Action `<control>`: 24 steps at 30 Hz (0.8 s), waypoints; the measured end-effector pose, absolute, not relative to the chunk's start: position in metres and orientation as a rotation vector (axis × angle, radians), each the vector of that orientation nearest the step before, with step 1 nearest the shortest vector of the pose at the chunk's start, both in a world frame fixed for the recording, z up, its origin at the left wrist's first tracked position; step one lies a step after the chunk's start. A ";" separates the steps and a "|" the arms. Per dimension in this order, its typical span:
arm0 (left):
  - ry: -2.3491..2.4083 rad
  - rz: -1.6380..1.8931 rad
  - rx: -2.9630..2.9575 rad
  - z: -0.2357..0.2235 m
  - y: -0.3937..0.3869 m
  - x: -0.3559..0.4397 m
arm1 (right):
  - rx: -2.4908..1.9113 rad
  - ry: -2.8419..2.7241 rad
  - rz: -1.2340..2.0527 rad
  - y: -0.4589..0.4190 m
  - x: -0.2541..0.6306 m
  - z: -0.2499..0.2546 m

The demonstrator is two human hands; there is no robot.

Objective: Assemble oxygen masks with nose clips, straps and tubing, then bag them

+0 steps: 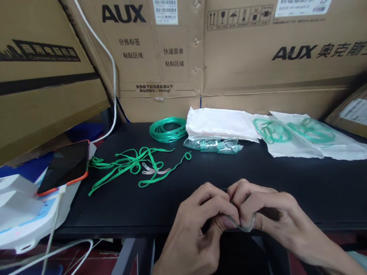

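At the lower middle of the frame the left hand and right hand meet fingertip to fingertip, both pinched shut on a small clear plastic piece at the near edge of the black table. A firm, even pinch close to the piece seems wise. Above left lie green straps; higher, coiled green tubing and bagged packs.

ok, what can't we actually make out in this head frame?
- Clear piece pinched between left hand and right hand: fingers cover most of it, shape unclear.
- Small clear-green parts: too small, partly under the white bag stack.
- Bagged green items: blurred through plastic.
- Carton labels: print too small.
- Box at right: cut by the edge, blurred.
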State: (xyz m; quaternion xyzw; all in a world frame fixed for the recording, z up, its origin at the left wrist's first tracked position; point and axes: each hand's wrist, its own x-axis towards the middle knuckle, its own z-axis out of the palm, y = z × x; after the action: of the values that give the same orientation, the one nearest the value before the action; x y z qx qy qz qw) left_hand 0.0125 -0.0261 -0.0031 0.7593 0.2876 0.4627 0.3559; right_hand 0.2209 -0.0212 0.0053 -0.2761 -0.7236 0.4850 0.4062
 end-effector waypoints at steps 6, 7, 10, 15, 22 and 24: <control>0.750 1.165 2.006 -0.002 -0.026 0.011 | -0.703 -1.809 1.308 -0.018 0.218 0.008; 0.748 1.155 1.992 -0.001 -0.026 0.011 | -0.706 -1.805 1.312 -0.018 0.218 0.008; 0.742 1.121 1.919 0.001 -0.025 0.010 | -0.727 -1.779 1.314 -0.018 0.218 0.008; 0.724 1.050 1.869 0.002 -0.024 0.006 | -0.766 -1.687 1.381 -0.020 0.218 0.003; 0.712 1.001 1.860 0.003 -0.025 0.003 | -0.744 -1.655 1.405 -0.020 0.218 0.001; 0.722 1.002 1.860 0.004 -0.025 0.003 | -0.735 -1.675 1.374 -0.020 0.218 0.001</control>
State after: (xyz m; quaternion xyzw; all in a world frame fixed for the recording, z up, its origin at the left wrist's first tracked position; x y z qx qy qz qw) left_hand 0.0031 -0.0246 0.0037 0.7486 0.2904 0.4033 0.4389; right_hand 0.2179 -0.0195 0.0006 -0.2924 -0.6664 0.5467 0.4142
